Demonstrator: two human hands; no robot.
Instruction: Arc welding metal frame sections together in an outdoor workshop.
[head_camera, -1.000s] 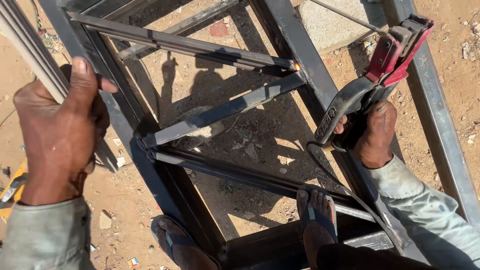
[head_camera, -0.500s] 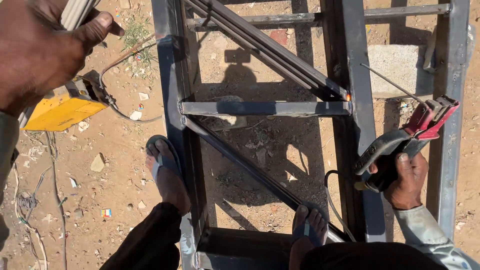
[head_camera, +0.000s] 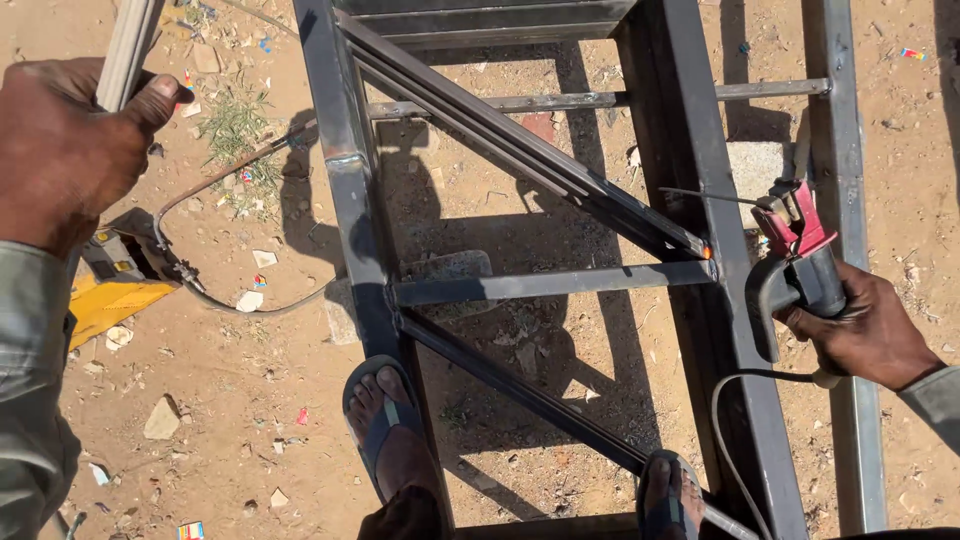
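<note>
The left hand (head_camera: 60, 150) is wrapped around a pale metal bar (head_camera: 128, 50) at upper left. The right hand (head_camera: 865, 330) is closed on a welding electrode holder (head_camera: 795, 260), its rod tip beside a glowing joint on the steel frame (head_camera: 345, 200) above sandy ground (head_camera: 200, 400).

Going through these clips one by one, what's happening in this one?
A person stands over a dark steel frame lying on sandy ground, one sandalled foot beside a rail. The right hand grips a welding electrode holder with red jaws, its rod pointing toward a small glowing spot where the diagonal bars meet the crossbar. The left hand holds a pale metal bar up at the frame's left, above a yellow machine.
</note>
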